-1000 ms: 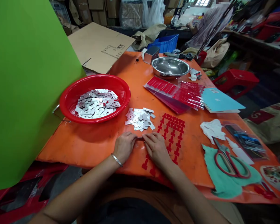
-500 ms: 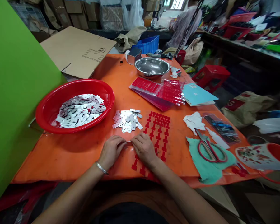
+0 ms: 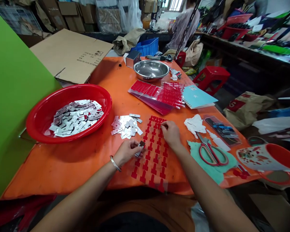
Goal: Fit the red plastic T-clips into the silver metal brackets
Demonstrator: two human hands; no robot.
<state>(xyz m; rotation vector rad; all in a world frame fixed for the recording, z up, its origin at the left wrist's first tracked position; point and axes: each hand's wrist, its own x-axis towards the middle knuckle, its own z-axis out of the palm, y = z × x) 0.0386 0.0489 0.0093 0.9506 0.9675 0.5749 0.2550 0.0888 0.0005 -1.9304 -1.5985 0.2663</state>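
Silvery and dark at its upper end, 1 small metal plate (image 3: 139, 149) is held between the thumb and fingers of the left hand (image 3: 127, 151), above the left edge of the red T-shaped pieces (image 3: 156, 158). The right hand (image 3: 171, 133) has its fingers drawn narrow at the upper right part of those pieces; whether they grip 1 cannot be told. The red pieces lie in rows on the orange tabletop (image 3: 87, 167). Just beyond the left hand is a loose pile of metal plates (image 3: 127, 126), and left of that stands a red basin (image 3: 103, 106) with many more inside. Past the rows lie red sheets in clear plastic (image 3: 157, 93), with a light blue notebook (image 3: 198, 97) beside them and a steel bowl (image 3: 151, 70) behind. To the right, red-handled scissors (image 3: 212, 154) rest on a green cloth (image 3: 216, 175), near a white crumpled cloth (image 3: 194, 124) and 1 patterned mug (image 3: 256, 157).
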